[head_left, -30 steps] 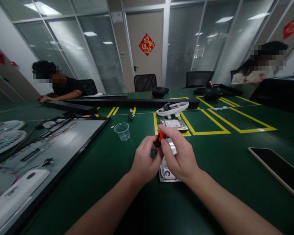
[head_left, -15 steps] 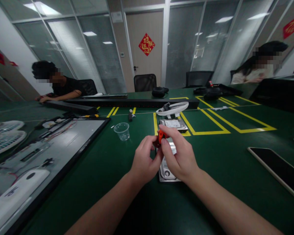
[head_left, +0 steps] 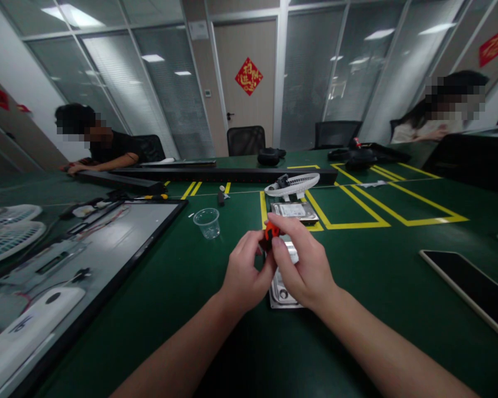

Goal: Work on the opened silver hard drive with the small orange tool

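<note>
Between the fingertips of both hands is a small orange-and-black piece point(head_left: 270, 232), partly covered by the fingers; its exact kind does not show. My left hand point(head_left: 247, 265) pinches it from the left, thumb and forefinger closed. From the right, my right hand point(head_left: 305, 257) grips the orange part with thumb and forefinger. Directly below the hands a silver hard drive point(head_left: 281, 296) lies flat on the green table point(head_left: 191, 331), its upper part hidden by the fingers. A second hard drive point(head_left: 294, 211) rests just beyond.
A clear plastic cup point(head_left: 207, 224) stands left of my hands. An opened flat panel point(head_left: 124, 232) with parts on it covers the left side. A phone point(head_left: 468, 282) lies at right. White fan grille point(head_left: 292, 184) and a long black bar point(head_left: 232, 174) lie farther back. Two people sit across.
The orange-and-black piece has turned slightly between my fingers, its orange part tipping to the left. My hands stay in nearly the same place.
</note>
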`<state>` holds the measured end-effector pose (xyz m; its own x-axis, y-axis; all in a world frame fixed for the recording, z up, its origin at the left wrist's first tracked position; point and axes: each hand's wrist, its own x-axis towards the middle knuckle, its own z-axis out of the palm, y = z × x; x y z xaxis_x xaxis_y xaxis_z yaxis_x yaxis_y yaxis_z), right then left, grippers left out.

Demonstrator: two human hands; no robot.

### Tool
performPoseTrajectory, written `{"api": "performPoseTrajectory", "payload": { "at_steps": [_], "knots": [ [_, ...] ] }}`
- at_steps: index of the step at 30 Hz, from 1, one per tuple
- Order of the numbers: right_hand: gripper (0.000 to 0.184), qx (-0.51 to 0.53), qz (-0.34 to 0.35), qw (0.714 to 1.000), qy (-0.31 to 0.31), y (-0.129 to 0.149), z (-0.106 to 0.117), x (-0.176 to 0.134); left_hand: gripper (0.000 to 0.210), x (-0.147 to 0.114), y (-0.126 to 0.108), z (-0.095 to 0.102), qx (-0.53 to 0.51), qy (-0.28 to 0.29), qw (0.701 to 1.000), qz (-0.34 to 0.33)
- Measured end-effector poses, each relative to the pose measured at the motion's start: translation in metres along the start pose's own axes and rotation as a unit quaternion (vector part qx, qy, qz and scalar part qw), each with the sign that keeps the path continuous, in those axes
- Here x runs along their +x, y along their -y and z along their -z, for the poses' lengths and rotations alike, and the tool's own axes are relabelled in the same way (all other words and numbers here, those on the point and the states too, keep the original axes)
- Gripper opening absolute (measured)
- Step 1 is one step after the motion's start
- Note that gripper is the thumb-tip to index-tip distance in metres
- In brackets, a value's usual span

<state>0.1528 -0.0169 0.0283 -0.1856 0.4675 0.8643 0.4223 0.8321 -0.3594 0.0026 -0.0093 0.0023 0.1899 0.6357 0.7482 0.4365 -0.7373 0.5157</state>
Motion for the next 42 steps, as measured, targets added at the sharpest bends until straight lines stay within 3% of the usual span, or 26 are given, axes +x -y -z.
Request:
{"api": "performPoseTrajectory", "payload": {
  "at_steps": [5, 15, 21, 31, 37, 42],
  "knots": [
    [0.043, -0.024, 0.001, 1.000, -0.013, -0.0019, -0.0017, -0.0001, 0.031, -0.0004, 0.0014, -0.0001, 0.016, -0.040, 0.999, 0.001],
    [0.046, -0.001, 0.004, 1.000, 0.001, -0.0001, 0.0006, -0.0001, 0.011, 0.0013, 0.0007, 0.0007, -0.007, 0.003, 1.000, -0.008],
    [0.042, -0.027, 0.001, 1.000, -0.016, -0.0023, -0.0018, 0.0004, 0.028, 0.0002, 0.0015, 0.0008, 0.012, -0.029, 0.999, -0.004],
    [0.046, -0.002, 0.002, 1.000, 0.003, 0.0008, 0.0011, 0.0003, 0.007, 0.0026, -0.0010, 0.0011, -0.003, 0.011, 1.000, -0.007],
    [0.042, -0.022, 0.000, 1.000, -0.016, -0.0010, -0.0012, 0.0007, 0.030, -0.0011, 0.0005, 0.0010, 0.010, -0.034, 0.999, -0.001],
    [0.042, -0.029, -0.001, 0.999, -0.015, -0.0008, -0.0001, 0.0011, 0.023, -0.0017, 0.0038, 0.0007, 0.002, -0.010, 1.000, 0.003]
  ]
}}
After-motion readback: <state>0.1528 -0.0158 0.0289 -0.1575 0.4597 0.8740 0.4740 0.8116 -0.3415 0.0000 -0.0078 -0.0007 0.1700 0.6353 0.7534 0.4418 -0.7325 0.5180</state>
